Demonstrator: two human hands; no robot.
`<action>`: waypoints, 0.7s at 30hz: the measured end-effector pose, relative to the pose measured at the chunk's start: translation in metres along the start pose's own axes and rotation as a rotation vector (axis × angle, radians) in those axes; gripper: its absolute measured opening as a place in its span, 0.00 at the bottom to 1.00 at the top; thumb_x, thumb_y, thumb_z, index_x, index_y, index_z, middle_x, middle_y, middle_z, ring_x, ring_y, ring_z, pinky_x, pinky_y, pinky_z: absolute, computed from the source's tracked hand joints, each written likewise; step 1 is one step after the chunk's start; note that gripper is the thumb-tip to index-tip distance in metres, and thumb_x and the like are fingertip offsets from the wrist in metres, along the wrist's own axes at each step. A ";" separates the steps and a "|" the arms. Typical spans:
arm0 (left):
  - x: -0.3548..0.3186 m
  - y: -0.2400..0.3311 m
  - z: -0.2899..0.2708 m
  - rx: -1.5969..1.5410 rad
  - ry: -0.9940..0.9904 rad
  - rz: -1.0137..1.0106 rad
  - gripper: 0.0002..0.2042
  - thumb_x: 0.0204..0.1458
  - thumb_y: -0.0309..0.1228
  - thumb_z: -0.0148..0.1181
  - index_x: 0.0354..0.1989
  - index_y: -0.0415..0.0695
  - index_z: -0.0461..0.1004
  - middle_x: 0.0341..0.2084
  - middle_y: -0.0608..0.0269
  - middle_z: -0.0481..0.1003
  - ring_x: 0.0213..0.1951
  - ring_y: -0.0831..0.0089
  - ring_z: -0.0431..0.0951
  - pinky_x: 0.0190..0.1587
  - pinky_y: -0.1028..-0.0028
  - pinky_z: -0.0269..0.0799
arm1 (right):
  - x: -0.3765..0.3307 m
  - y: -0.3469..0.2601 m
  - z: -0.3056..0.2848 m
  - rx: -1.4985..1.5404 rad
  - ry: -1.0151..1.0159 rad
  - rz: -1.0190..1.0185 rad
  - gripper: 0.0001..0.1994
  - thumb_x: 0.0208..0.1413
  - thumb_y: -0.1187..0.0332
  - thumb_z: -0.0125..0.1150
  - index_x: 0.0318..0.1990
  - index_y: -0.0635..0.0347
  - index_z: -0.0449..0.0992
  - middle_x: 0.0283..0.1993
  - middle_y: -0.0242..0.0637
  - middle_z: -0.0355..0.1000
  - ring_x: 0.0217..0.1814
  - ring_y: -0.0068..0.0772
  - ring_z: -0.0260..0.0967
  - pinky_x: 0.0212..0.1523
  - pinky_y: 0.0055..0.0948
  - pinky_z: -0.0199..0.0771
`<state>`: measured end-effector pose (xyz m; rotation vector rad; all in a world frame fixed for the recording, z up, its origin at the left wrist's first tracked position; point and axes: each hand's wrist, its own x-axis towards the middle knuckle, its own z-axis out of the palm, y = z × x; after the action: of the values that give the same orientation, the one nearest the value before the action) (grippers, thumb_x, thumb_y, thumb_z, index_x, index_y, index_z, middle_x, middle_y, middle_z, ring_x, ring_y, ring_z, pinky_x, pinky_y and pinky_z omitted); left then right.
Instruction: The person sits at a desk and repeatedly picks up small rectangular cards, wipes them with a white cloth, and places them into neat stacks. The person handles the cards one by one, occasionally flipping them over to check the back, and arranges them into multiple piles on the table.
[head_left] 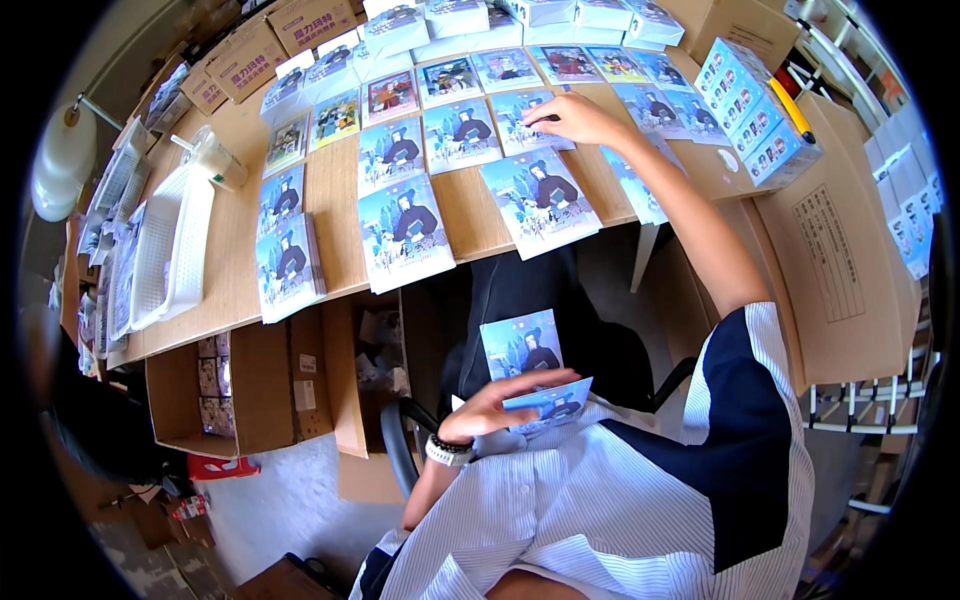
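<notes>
Two hands at work: the left hand (505, 398), near the lap, pinches thin blue illustrated cards (530, 372); the right hand (578, 117), fingers spread, presses one card pile (528, 118) on the wooden desk (345, 180). Cards look light, flexible, slippery; best gripped by edges. Pile heights are unreadable.

Blue illustrated cards (541, 197) w/ dark figure, tan wood table (230, 290), white tray (172, 250), blue-white striped shirt (600, 500).

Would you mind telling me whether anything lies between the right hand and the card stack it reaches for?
Nothing visible does: the right hand already rests its fingertips on the card stack on the table.
</notes>
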<state>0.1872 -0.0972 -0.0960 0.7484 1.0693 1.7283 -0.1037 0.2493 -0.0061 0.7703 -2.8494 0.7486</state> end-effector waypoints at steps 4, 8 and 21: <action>0.002 -0.042 0.007 -0.149 -0.155 -0.152 0.45 0.50 0.43 0.67 0.76 0.45 0.53 0.73 0.50 0.56 0.74 0.49 0.52 0.74 0.54 0.45 | 0.002 -0.002 -0.002 0.016 0.019 -0.025 0.13 0.61 0.63 0.64 0.48 0.58 0.84 0.54 0.43 0.80 0.53 0.47 0.79 0.56 0.40 0.76; 0.015 -0.043 0.012 -0.164 -0.202 -0.018 0.47 0.48 0.49 0.69 0.76 0.44 0.54 0.70 0.50 0.61 0.72 0.50 0.56 0.74 0.51 0.44 | -0.003 -0.039 -0.007 -0.003 0.174 -0.089 0.10 0.62 0.66 0.63 0.46 0.62 0.83 0.46 0.42 0.82 0.49 0.45 0.80 0.52 0.38 0.77; 0.001 0.047 -0.003 -0.044 0.274 0.075 0.41 0.42 0.33 0.79 0.67 0.40 0.65 0.58 0.56 0.73 0.60 0.64 0.71 0.65 0.63 0.63 | -0.124 -0.239 -0.011 0.390 -0.289 -0.441 0.04 0.54 0.72 0.68 0.35 0.63 0.84 0.42 0.37 0.80 0.38 0.37 0.79 0.40 0.32 0.78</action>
<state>0.1657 -0.1056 -0.0547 0.5393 1.1944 1.9523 0.1218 0.1303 0.0807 1.6109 -2.6204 1.2114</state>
